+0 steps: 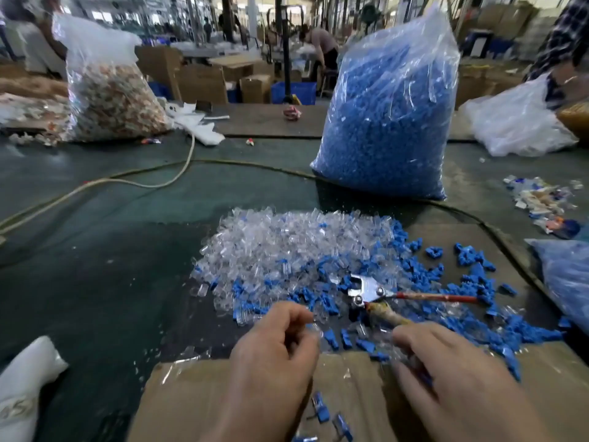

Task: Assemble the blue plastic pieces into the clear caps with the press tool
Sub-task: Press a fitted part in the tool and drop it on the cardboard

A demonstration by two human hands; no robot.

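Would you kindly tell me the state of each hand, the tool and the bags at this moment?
Left hand: pinches a clear cap.
Right hand: fingers curled round small parts.
Press tool: lying on the loose pile, handles spread.
Blue-piece bag: upright, full.
Orange-and-white bag: upright, filled.

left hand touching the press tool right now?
Apart. Head view: the left hand is curled short of the press tool, and loose blue pieces lie on the table in the gap between them.
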